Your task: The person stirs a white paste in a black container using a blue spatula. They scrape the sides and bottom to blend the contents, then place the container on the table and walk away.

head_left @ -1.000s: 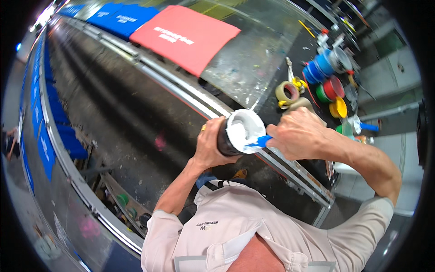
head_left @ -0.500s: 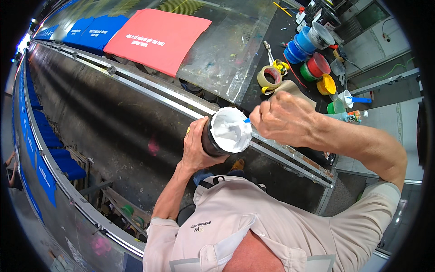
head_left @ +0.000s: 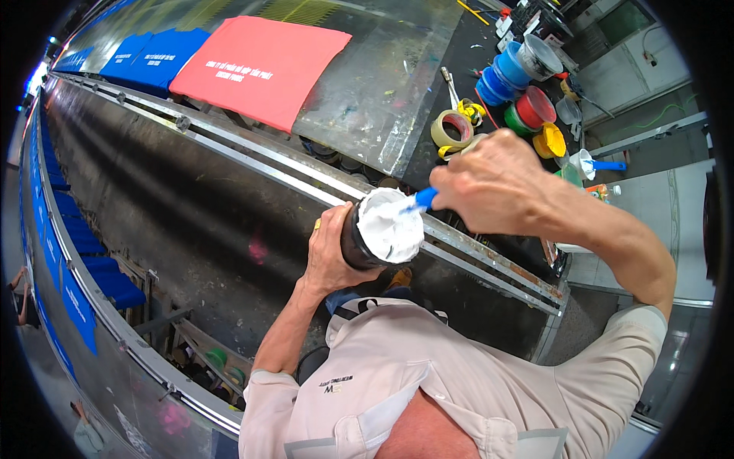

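My left hand [head_left: 329,249] is wrapped around the side of a dark round tub [head_left: 355,243], tilted so that its mouth shows. Thick white paste [head_left: 388,233] fills it and coats the rim. Above the tub's right side, my right hand [head_left: 493,187] is closed in a fist on a blue-handled stirring tool [head_left: 425,199]. The tool's far end dips into the paste and is smeared white, so its shape is hidden.
A metal rail [head_left: 260,170] edges the long table ahead, where a coral cloth [head_left: 260,69] and blue cloths [head_left: 157,57] lie. Right of them are a tape roll [head_left: 451,130] and several colored tubs [head_left: 535,107]. Another person's arm [head_left: 21,298] shows far left.
My right hand has moved slightly up and right, drawing the tool partly up so more of its blue handle shows. The paste surface has shifted; my left hand keeps its hold.
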`<state>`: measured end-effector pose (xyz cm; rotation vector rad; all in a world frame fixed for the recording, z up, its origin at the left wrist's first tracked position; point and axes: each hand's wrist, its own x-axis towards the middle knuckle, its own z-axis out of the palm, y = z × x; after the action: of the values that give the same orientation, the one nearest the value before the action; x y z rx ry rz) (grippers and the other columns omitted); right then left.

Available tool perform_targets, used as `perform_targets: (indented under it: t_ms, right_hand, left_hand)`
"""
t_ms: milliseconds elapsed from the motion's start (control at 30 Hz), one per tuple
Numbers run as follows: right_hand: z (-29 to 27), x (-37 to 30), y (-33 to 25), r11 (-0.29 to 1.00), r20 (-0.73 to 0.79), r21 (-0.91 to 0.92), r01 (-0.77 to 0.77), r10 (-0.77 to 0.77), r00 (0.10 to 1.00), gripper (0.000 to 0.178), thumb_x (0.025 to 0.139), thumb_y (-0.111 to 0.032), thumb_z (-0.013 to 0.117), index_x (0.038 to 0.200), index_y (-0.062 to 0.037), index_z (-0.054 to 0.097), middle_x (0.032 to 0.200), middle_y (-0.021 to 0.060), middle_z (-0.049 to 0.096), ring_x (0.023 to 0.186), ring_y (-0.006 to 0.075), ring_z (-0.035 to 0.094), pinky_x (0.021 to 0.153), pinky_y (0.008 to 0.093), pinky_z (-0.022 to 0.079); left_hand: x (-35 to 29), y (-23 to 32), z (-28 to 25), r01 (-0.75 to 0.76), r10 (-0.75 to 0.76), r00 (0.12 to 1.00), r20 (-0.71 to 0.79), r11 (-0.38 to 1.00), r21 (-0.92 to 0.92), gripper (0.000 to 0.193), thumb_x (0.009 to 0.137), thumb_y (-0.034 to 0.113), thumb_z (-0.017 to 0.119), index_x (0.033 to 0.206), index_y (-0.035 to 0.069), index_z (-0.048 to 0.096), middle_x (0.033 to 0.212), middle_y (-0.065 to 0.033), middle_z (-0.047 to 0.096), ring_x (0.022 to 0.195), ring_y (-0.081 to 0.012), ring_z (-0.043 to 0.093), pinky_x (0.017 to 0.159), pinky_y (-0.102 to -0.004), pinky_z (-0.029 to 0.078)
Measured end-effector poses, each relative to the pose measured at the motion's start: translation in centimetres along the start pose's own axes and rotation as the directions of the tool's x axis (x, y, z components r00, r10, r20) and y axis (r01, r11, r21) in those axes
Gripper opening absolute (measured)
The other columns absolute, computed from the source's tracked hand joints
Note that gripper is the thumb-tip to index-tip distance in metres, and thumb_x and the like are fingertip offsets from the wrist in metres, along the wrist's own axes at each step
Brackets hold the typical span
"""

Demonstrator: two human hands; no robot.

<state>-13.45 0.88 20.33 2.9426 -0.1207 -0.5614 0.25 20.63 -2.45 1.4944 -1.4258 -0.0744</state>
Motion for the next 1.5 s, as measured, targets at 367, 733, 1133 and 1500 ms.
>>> perform_targets:
  t_ms: [367,733,1133,1500]
  right_hand:
    - [2.4,-0.5,-1.4,0.924,-0.027,-0.122,0.362,-0.368,0.930,0.026,0.078,-0.013,0.066,0.096,0.0062,0.068,0.065,0.0103,0.067,0.059,0.0207,0.069,0.050,0.0347,0.051]
    - [0.9,0.3,-0.9,0.982,0.011,0.138,0.128,-0.131,0.991,0.017,0.077,-0.018,0.069,0.088,-0.0049,0.072,0.072,0.0158,0.072,0.070,0.0322,0.075,0.061,0.0441,0.057]
    - [2.2,-0.5,-1.3,0.920,-0.056,-0.260,0.292,-0.316,0.947,0.027,0.079,-0.015,0.067,0.096,0.0048,0.068,0.063,0.0090,0.063,0.057,0.0211,0.067,0.052,0.0343,0.050]
    - [1.3,0.1,-0.8,0.971,0.036,0.214,0.111,-0.121,0.992,0.018,0.072,-0.016,0.070,0.084,-0.0022,0.072,0.071,0.0167,0.071,0.070,0.0326,0.074,0.060,0.0438,0.056]
  left_hand:
    - [0.5,0.5,0.4,0.022,-0.022,0.999,-0.032,1.000,-0.008,0.110,0.054,0.027,0.098,0.142,-0.003,0.040,0.125,-0.0221,0.058,0.112,-0.0404,0.061,0.094,-0.0478,0.053]
    - [-0.3,0.3,0.2,0.037,-0.037,0.999,0.010,0.999,-0.010,0.110,0.053,0.027,0.098,0.143,-0.003,0.041,0.125,-0.0235,0.058,0.112,-0.0414,0.062,0.095,-0.0493,0.053]
    - [0.8,0.1,0.0,0.035,-0.035,0.999,-0.041,0.999,0.012,0.111,0.054,0.028,0.098,0.143,-0.003,0.040,0.125,-0.0224,0.059,0.113,-0.0407,0.061,0.093,-0.0492,0.054]
    - [0.5,0.3,0.5,0.043,-0.044,0.998,-0.040,0.999,-0.013,0.110,0.055,0.027,0.099,0.143,-0.004,0.040,0.124,-0.0223,0.059,0.112,-0.0396,0.061,0.093,-0.0482,0.054]
